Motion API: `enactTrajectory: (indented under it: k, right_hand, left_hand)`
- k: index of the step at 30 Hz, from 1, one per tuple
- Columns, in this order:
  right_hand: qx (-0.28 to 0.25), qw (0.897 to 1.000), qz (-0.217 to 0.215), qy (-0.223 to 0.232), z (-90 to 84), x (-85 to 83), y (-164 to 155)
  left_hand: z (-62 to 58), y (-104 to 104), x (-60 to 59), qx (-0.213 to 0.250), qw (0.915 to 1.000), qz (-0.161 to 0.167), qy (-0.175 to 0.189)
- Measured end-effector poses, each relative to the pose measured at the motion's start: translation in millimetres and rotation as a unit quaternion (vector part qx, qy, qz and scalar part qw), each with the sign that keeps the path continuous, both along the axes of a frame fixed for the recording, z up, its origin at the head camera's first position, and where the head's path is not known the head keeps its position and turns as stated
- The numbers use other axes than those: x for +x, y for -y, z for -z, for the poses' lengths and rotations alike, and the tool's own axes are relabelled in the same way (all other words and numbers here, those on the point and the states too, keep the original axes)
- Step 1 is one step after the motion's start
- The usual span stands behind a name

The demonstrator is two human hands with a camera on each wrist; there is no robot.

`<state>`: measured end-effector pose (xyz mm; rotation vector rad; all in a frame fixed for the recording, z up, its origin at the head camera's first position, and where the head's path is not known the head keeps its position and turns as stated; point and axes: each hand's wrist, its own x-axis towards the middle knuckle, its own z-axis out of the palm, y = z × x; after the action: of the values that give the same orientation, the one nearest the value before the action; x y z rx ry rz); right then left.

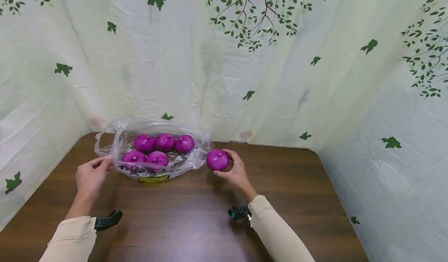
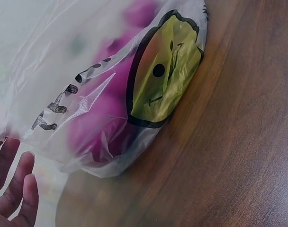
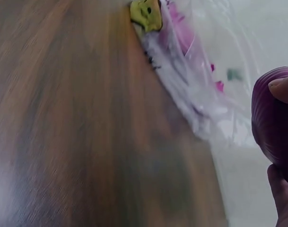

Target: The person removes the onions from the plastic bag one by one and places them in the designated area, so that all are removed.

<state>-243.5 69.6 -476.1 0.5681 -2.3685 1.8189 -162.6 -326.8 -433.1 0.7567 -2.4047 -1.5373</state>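
Note:
A clear plastic bag (image 1: 189, 163) lies at the back left of the table with its mouth spread wide, holding several purple onions (image 1: 165, 142). My left hand (image 1: 91, 176) pinches the bag's left edge between thumb and fingers. In the left wrist view, the bag's yellow cartoon print (image 2: 165, 71) faces the camera and onions show blurred through the plastic. Just beyond the bag's right end, my right hand (image 1: 235, 170) grips another purple onion (image 1: 217, 160) between thumb and fingers. That onion (image 3: 272, 120) shows ridged skin in the right wrist view, partly covered by the fingers.
The brown wooden table (image 1: 182, 215) has rounded back corners. A pale curtain (image 1: 182, 60) with leaf prints hangs right behind it and along both sides. Each wrist wears a black strap device, one on the left (image 1: 108, 220) and one on the right (image 1: 238, 212).

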Motion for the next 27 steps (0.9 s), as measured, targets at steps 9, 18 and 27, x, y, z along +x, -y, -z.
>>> enactTrajectory:
  k: [9,18,27]
  right_hand:
    - [0.027,0.999,0.003,0.021,15.9,4.8,-13]
    - [0.026,0.999,0.0,0.032,8.3,17.9,-14]
    - [0.057,0.998,0.023,0.03,44.9,0.0,-18]
  left_hand:
    - [2.9,0,-0.1,-0.003,0.9998,-0.009,0.02]
    - [2.6,1,0.3,0.003,0.9997,-0.008,0.023]
    - [4.1,2,0.1,0.0,0.9997,-0.01,0.022]
